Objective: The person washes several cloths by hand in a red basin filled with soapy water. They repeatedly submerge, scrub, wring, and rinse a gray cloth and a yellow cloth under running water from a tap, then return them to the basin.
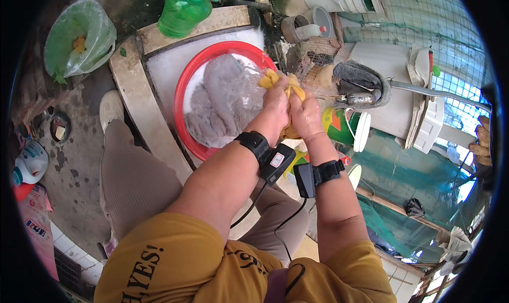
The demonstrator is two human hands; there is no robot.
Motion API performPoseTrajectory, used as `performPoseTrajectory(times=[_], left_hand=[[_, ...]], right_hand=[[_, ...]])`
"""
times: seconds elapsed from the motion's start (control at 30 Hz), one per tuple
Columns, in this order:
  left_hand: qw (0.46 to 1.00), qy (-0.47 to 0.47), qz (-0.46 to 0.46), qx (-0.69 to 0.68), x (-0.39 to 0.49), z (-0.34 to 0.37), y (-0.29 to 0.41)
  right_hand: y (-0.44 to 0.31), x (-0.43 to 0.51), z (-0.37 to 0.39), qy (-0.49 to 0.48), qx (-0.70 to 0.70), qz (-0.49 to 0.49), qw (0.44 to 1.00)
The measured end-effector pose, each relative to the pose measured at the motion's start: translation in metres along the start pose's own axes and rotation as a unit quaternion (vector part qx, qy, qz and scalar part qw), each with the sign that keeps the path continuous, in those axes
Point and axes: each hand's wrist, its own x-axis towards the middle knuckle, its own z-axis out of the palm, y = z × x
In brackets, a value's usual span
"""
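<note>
Both hands grip a twisted, wet yellow cloth (296, 90) over the right side of a red plastic basin (181, 104). My left hand (277, 98) clasps it on the basin side. Close beside it, my right hand (306, 114) holds the cloth too, and a bunched part hangs below between the wrists. Clear water splashes from the cloth side into the basin. Inside the basin a soaked grey fabric (222, 92) lies in water with white suds. A metal tap (360, 99), with a grey towel (362, 74) draped around it, is just right of my hands.
The basin sits in a low trough with a stone rim (149, 104), amid white foam. A green pump bottle (185, 15) stands on the far rim. A green plastic bag (77, 44) is at upper left, a detergent bottle (32, 162) at far left. A green bucket (340, 124) is below the tap.
</note>
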Motion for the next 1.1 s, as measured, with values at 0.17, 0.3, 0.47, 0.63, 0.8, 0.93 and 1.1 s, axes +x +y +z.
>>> performPoseTrajectory(times=[0.17, 0.3, 0.47, 0.63, 0.8, 0.93, 1.1], left_hand=[[0.995, 0.040, -0.050, 0.070, -0.002, 0.016, -0.005], [0.997, -0.001, -0.079, 0.013, -0.009, 0.022, 0.000], [0.989, -0.080, -0.109, -0.056, -0.005, 0.020, 0.009], [0.999, -0.023, -0.037, 0.016, 0.002, 0.022, 0.022], [1.000, -0.002, -0.001, 0.021, 0.002, 0.015, 0.023], [0.995, -0.011, -0.048, 0.092, 0.001, 0.016, 0.013], [0.984, 0.066, -0.041, 0.158, -0.004, 0.016, 0.012]], right_hand=[[0.032, 0.024, -0.010, -0.012, -0.073, 0.190, 0.979], [0.038, 0.001, -0.027, -0.036, 0.380, 0.095, 0.919], [0.017, -0.009, -0.014, -0.026, 0.344, 0.067, 0.936], [-0.002, -0.020, -0.018, 0.035, 0.142, 0.036, 0.989], [-0.024, -0.049, -0.032, -0.050, 0.076, -0.033, 0.995], [-0.035, -0.035, -0.026, -0.050, 0.022, 0.013, 0.998], [-0.023, -0.010, -0.014, -0.022, -0.016, -0.018, 0.999]])
